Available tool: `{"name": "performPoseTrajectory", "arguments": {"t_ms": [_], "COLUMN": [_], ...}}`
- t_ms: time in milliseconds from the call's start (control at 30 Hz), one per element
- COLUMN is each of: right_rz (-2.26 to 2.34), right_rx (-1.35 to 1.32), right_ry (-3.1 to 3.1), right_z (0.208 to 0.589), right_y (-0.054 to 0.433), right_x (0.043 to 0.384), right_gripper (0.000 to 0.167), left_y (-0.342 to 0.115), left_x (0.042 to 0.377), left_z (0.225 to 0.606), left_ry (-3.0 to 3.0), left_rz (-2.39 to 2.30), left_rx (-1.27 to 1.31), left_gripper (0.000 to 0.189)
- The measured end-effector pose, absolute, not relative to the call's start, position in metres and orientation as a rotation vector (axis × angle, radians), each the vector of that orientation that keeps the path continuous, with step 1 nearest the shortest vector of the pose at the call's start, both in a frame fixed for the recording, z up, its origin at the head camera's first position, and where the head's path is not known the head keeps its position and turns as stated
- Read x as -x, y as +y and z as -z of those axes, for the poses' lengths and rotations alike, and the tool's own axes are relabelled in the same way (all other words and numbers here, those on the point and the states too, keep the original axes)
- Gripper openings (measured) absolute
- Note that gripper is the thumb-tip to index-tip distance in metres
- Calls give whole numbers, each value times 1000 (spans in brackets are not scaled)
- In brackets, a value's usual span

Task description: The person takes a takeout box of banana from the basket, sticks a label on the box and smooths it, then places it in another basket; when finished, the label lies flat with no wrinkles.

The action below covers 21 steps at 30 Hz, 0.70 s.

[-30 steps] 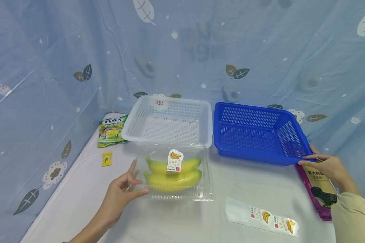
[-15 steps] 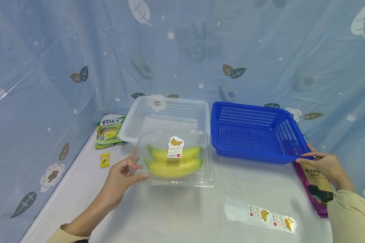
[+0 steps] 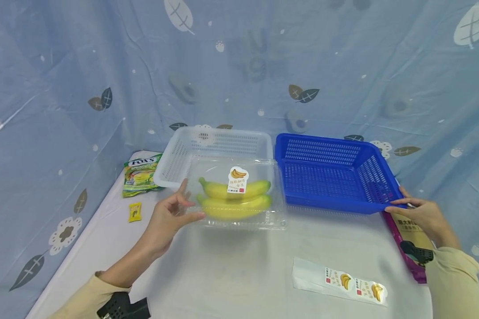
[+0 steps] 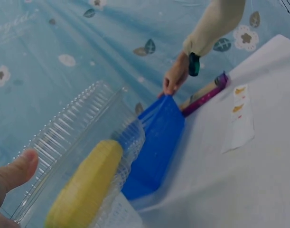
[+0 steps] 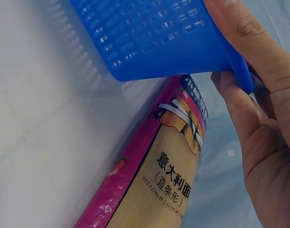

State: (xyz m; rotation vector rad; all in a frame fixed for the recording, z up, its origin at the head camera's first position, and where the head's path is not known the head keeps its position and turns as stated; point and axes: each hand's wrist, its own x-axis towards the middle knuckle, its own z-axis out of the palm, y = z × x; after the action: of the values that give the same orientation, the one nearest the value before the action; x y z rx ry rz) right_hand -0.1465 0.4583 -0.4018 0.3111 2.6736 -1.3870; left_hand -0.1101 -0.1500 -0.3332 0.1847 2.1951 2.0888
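My left hand (image 3: 168,220) grips the left side of a clear plastic box (image 3: 278,195), thumb in front. Inside lie two yellow bananas (image 3: 235,190), and a banana-picture sticker (image 3: 237,179) is on the lid. The box is held above the table, tilted, overlapping the front of the white basket (image 3: 169,161) in the head view. In the left wrist view the thumb (image 4: 21,171) presses the ribbed edge of the box. My right hand (image 3: 425,219) pinches the front right rim of the blue basket (image 3: 331,204); in the right wrist view its fingers (image 5: 239,104) curl under that rim.
A purple spaghetti bag (image 5: 159,171) lies below the right hand. A strip of banana stickers (image 3: 339,283) is at the front right. At the left are a green FOX'S candy bag (image 3: 141,175) and a small yellow candy (image 3: 135,212). A blue patterned curtain (image 3: 239,66) stands behind the baskets.
The left hand has lifted the box of bananas up and away from me, slightly rightward, over the white basket's front. The right hand keeps its hold on the blue basket.
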Motion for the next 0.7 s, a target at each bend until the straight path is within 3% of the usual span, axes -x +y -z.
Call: {"name": "performPoseTrajectory", "arguments": {"t_ms": [433,700], "right_rz": [1378,1385], "right_rx": [-350,-360], "right_ry": [2647,2628], "right_z": [400,401], "right_y": [457,456], "right_x": [148,148], "right_gripper": [70,66], "left_y": [-123,-100], "left_x": [132,144], "left_z": [326,319], "left_ry": [2193,2152], "left_rz": [-2062,-2097], "left_rx": [-167,-266], "left_gripper": [25,24]}}
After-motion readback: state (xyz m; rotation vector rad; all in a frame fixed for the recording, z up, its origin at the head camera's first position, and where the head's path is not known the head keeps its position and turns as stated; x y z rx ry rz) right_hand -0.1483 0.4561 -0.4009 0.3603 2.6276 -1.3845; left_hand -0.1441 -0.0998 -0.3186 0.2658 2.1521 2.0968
